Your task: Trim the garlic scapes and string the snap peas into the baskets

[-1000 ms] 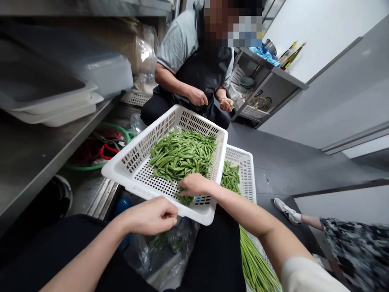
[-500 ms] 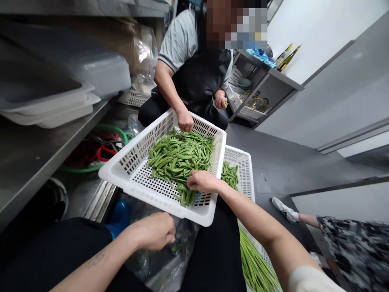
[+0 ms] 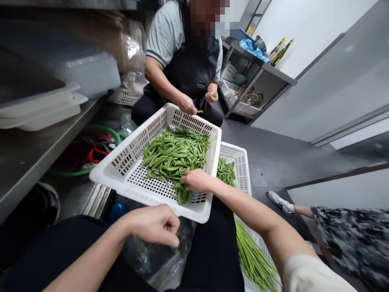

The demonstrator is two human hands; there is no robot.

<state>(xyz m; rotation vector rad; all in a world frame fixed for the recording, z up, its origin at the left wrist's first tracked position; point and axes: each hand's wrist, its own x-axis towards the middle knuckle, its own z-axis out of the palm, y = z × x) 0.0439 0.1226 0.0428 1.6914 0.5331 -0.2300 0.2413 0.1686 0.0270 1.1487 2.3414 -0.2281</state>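
Co-worker's hand (image 3: 187, 104), down inside the far end of the white crate (image 3: 138, 196) half a sec ago, is now up at the far rim w/ one pod (image 3: 199, 111) pinched. R hand (image 3: 198, 181) hasn't gone far: still at the near-right edge of the green pods (image 3: 174, 156), fingers bent, almost together; can't tell if they grip any, tips partly hidden. L hand (image 3: 155, 225) hangs just by the near rim, fingers half curled, thumb now standing apart, holding nothing. Pods heaped mid-crate, few near right; 2nd crate (image 3: 243, 174) w/ more, to the right.
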